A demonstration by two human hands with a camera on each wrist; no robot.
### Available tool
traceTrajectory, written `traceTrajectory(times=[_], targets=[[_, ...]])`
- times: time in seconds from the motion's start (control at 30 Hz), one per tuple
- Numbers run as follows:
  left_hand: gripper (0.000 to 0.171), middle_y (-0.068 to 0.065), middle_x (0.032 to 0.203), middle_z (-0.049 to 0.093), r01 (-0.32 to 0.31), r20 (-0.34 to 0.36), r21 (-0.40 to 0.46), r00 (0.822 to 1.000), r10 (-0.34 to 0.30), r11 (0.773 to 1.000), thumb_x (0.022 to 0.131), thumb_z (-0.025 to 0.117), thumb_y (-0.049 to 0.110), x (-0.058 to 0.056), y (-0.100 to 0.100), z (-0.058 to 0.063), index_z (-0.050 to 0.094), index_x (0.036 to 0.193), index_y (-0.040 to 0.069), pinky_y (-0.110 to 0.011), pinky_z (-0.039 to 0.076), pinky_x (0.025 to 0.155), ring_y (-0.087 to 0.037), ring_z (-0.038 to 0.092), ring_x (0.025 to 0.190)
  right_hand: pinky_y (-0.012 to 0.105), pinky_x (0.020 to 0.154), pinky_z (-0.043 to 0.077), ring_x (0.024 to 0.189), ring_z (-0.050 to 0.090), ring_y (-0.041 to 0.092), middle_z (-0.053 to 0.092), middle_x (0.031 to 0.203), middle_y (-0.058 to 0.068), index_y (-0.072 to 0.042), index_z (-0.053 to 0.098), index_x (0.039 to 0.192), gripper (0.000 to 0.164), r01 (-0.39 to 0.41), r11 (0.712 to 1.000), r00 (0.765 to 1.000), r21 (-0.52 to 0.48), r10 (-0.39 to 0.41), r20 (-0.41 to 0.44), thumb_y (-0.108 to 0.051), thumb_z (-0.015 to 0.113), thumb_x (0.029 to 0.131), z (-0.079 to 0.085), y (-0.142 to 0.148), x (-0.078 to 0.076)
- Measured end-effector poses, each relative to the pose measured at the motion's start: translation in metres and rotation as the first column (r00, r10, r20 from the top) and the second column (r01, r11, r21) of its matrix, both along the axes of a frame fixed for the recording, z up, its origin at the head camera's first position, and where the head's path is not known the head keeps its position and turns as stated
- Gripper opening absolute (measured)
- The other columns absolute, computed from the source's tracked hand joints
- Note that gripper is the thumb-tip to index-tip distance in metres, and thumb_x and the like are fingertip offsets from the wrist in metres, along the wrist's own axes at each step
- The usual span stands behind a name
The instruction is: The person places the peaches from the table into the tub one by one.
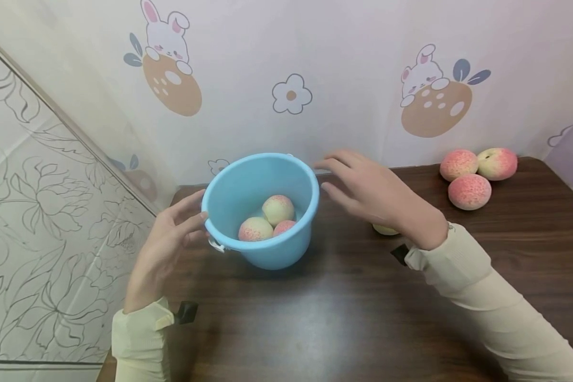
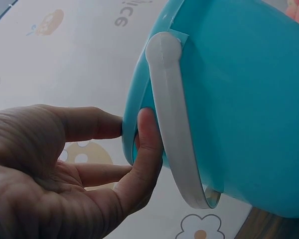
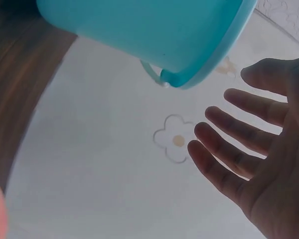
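Note:
A light blue bucket (image 1: 278, 255) stands on the table, tipped slightly toward me, with three pink-and-yellow peaches (image 1: 278, 210) inside. At its left rim my left hand (image 1: 164, 239) pinches the edge between thumb and fingers. The left wrist view shows those fingers beside the pale handle (image 2: 173, 114), which hangs down along the bucket's outer wall. My right hand (image 1: 370, 188) hovers just off the right rim, palm turned toward the bucket. Its fingers are spread and relaxed and hold nothing, with a gap to the bucket in the right wrist view.
Three more peaches (image 1: 469, 192) lie grouped at the back right of the dark wooden table (image 1: 353, 318). Part of another yellow fruit (image 1: 385, 229) shows from under my right wrist. A wall with printed rabbits (image 1: 291, 48) closes off the back, and a flower-patterned panel (image 1: 52, 223) the left.

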State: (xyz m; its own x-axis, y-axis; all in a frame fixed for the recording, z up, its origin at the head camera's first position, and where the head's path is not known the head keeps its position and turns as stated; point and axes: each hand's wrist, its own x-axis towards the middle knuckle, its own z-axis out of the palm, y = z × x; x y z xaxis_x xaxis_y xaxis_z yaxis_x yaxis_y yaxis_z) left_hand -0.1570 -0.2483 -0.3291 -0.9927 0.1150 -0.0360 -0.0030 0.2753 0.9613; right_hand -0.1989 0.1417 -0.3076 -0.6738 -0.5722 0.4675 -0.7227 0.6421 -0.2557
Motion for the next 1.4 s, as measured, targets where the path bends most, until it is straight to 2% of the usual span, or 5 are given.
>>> traceTrajectory(times=[0.43, 0.63, 0.9, 1.1, 1.4], targets=[[0.057, -0.013, 0.161, 0.046, -0.013, 0.027, 0.003, 1.0, 0.013, 1.0, 0.102, 0.064, 0.015, -0.001, -0.001, 0.0, 0.046, 0.157, 0.01, -0.026, 0.064, 0.092, -0.017, 0.071, 0.118, 0.058, 0.105, 0.052, 0.131, 0.054, 0.032, 0.057, 0.14, 0.01, -0.013, 0.057, 0.144, 0.043, 0.167, 0.984, 0.976, 0.063, -0.174, 0.128, -0.025, 0.063, 0.104, -0.029, 0.036, 0.006], [0.057, -0.013, 0.161, 0.046, -0.016, 0.019, -0.008, 1.0, 0.016, 1.0, 0.102, 0.064, 0.015, -0.001, 0.0, 0.001, 0.046, 0.157, 0.01, -0.026, 0.064, 0.092, -0.016, 0.071, 0.118, 0.064, 0.107, 0.047, 0.132, 0.049, 0.041, 0.055, 0.143, 0.015, -0.009, 0.053, 0.148, 0.051, 0.206, 0.964, 0.946, 0.165, -0.24, 0.217, -0.034, 0.061, 0.105, -0.042, 0.051, 0.005], [0.058, -0.015, 0.162, 0.045, -0.006, 0.011, 0.016, 1.0, 0.006, 1.0, 0.102, 0.064, 0.013, 0.0, 0.0, 0.001, 0.045, 0.157, 0.007, -0.027, 0.064, 0.091, -0.014, 0.073, 0.113, 0.072, 0.105, 0.044, 0.141, 0.04, 0.051, 0.045, 0.154, 0.023, -0.008, 0.044, 0.156, 0.069, 0.234, 0.926, 0.883, 0.297, -0.33, 0.334, -0.054, 0.053, 0.105, -0.064, 0.064, 0.0], [0.057, -0.016, 0.16, 0.046, -0.003, 0.007, 0.034, 1.0, 0.002, 0.999, 0.102, 0.063, 0.012, 0.001, 0.0, 0.0, 0.046, 0.156, 0.007, -0.028, 0.065, 0.09, -0.016, 0.073, 0.115, 0.071, 0.102, 0.047, 0.138, 0.043, 0.051, 0.046, 0.153, 0.023, -0.005, 0.047, 0.152, 0.07, 0.239, 0.917, 0.882, 0.32, -0.343, 0.322, -0.057, 0.051, 0.105, -0.08, 0.072, -0.005], [0.057, -0.016, 0.159, 0.047, 0.002, 0.002, 0.033, 1.0, -0.002, 0.999, 0.102, 0.064, 0.012, 0.0, 0.0, -0.002, 0.046, 0.156, 0.007, -0.027, 0.064, 0.091, -0.016, 0.073, 0.115, 0.066, 0.093, 0.054, 0.125, 0.055, 0.046, 0.055, 0.142, 0.024, -0.001, 0.056, 0.142, 0.065, 0.259, 0.912, 0.885, 0.317, -0.356, 0.3, -0.052, 0.061, 0.101, -0.1, 0.081, -0.014]])
